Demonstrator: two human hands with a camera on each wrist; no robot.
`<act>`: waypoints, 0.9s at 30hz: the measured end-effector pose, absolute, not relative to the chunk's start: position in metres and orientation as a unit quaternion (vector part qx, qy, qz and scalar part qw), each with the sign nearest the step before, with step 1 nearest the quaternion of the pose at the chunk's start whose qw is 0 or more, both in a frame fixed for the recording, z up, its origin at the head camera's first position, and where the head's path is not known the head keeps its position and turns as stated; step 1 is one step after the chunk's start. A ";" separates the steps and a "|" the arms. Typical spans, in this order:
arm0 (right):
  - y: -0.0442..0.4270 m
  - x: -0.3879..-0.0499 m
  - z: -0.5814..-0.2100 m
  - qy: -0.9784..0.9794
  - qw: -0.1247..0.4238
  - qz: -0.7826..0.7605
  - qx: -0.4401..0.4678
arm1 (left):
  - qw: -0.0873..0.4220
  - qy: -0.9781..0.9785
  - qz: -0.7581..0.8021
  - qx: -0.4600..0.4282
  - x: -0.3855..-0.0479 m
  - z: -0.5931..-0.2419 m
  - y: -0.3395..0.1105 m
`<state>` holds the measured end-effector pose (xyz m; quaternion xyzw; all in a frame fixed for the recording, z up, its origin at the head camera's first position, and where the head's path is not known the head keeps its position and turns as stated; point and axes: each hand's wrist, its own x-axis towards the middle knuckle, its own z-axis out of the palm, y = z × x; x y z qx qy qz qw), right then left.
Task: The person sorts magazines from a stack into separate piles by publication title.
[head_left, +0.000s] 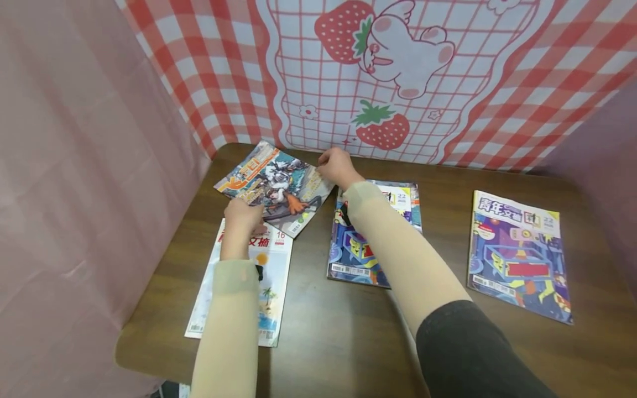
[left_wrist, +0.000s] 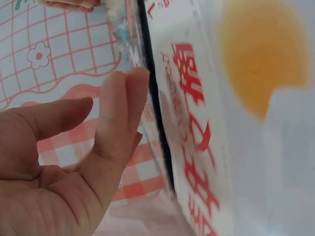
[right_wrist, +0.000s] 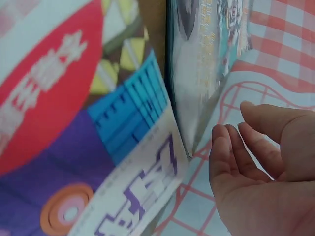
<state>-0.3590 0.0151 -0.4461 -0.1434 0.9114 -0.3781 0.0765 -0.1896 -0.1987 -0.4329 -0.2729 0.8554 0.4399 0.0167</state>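
Note:
A grey-and-orange magazine [head_left: 283,179] lies at a slant at the back left, its lower part over the top of a white magazine [head_left: 278,276] with a palm tree. At its lower-left edge is the left hand [head_left: 243,216]; the left wrist view shows this hand [left_wrist: 74,157] with fingers extended and thumb apart, nothing between them. By the slanted magazine's right corner is the right hand [head_left: 339,167]. In the right wrist view its fingers [right_wrist: 224,147] are loosely bent, apart from the thumb, holding nothing.
Overlapping magazines [head_left: 350,249] lie mid-table, partly under the right forearm. A purple-and-white magazine [head_left: 520,257] lies at the right on the brown table [head_left: 323,331]. Behind stands a red checked cloth [head_left: 239,72] with strawberries; a pink curtain [head_left: 74,166] hangs at the left.

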 end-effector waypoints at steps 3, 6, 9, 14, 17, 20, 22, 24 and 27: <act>0.020 -0.354 -0.442 0.903 0.078 -0.399 -0.138 | -0.010 0.882 0.393 -0.260 -0.188 -0.432 -0.198; 0.025 -0.349 -0.437 0.893 0.080 -0.420 -0.141 | -0.013 0.883 0.397 -0.250 -0.187 -0.428 -0.194; 0.031 -0.342 -0.433 0.885 0.083 -0.434 -0.148 | -0.015 0.880 0.411 -0.238 -0.185 -0.422 -0.187; 0.044 -0.330 -0.426 0.870 0.082 -0.463 -0.145 | -0.014 0.860 0.469 -0.200 -0.183 -0.413 -0.176; 0.056 -0.322 -0.423 0.866 0.076 -0.476 -0.134 | -0.010 0.847 0.502 -0.176 -0.184 -0.408 -0.170; 0.069 -0.312 -0.416 0.863 0.068 -0.484 -0.128 | -0.010 0.846 0.510 -0.158 -0.184 -0.401 -0.163; 0.075 -0.304 -0.412 0.863 0.063 -0.485 -0.128 | -0.009 0.844 0.515 -0.147 -0.183 -0.397 -0.159; 0.082 -0.295 -0.407 0.863 0.063 -0.485 -0.124 | -0.009 0.849 0.512 -0.134 -0.182 -0.393 -0.155; 0.092 -0.281 -0.401 0.863 0.056 -0.489 -0.112 | -0.014 0.857 0.504 -0.112 -0.178 -0.391 -0.148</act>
